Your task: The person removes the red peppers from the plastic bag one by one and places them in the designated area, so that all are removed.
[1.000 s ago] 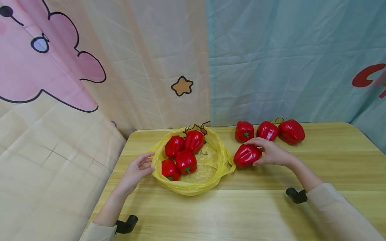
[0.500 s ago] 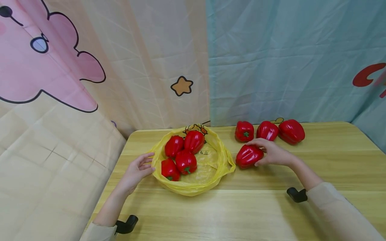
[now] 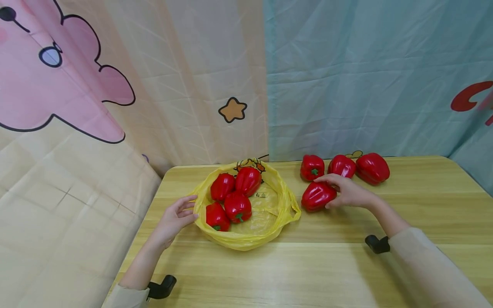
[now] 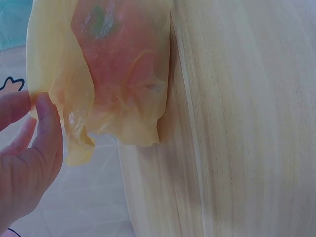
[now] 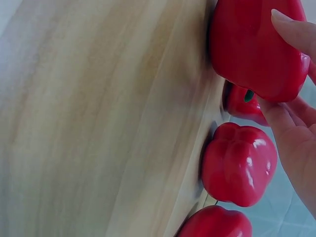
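A yellow plastic bag point(image 3: 265, 214) stands with its mouth wide and its rim folded down, several red bell peppers point(image 3: 237, 207) inside. At its left rim, my left hand point(image 3: 174, 220) pinches the plastic between thumb and fingers. The left wrist view shows the bag's thin yellow side point(image 4: 138, 98) with a pepper showing through. Just right of the bag, my right hand point(image 3: 348, 192) grips another red bell pepper point(image 3: 317, 197), thumb on the near side and fingers over the far side. In the right wrist view this pepper point(image 5: 252, 44) appears close up, partly covered by the thumb.
Behind the right hand, three more red peppers lie in a row near the table's back edge: a left one point(image 3: 312, 167), a middle one point(image 3: 342, 166) and a right one point(image 3: 372, 168). A patterned curtain point(image 3: 327, 85) hangs behind the wooden table point(image 3: 292, 273).
Over the last second the gripped pepper has shifted slightly to the right with my right hand, which has also risen a little. The left hand and the bag have not moved.
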Tool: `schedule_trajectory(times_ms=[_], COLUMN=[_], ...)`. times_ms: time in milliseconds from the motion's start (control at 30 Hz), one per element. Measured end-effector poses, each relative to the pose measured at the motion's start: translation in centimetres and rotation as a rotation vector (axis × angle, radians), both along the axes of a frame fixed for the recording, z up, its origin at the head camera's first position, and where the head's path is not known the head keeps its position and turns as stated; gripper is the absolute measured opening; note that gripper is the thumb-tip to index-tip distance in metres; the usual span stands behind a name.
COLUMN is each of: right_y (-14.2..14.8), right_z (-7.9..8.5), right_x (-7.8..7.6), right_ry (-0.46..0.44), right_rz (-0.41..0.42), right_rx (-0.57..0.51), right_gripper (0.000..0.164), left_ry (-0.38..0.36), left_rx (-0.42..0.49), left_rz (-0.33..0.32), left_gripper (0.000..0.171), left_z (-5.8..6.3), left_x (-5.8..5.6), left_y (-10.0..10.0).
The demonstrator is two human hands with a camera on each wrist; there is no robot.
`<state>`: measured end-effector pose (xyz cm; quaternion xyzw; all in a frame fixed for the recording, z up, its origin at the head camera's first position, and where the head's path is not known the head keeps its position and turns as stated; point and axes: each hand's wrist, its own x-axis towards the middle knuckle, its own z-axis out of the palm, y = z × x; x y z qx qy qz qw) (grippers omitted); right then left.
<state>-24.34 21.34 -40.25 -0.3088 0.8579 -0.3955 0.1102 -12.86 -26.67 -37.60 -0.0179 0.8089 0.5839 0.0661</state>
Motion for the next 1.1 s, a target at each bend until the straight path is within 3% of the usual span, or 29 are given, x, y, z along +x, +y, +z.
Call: schedule_trajectory(times_ms=[533, 1100], right_y=[-0.1, 0.1], right_z=[0.6, 1.2], right_x=[-0.6, -0.6], right_ry=[0.063, 0.033], right_rz=[0.006, 0.018], right_rx=[0.056, 0.046], right_gripper=[0.067, 0.067], left_ry=[-0.001, -0.007], left_rx=[-0.008, -0.003], left_rz=[-0.004, -0.004], left_gripper=[0.054, 0.055], left_z=[0.1, 0.2], left_x=[-0.1, 0.0], left_y=[0.1, 0.1])
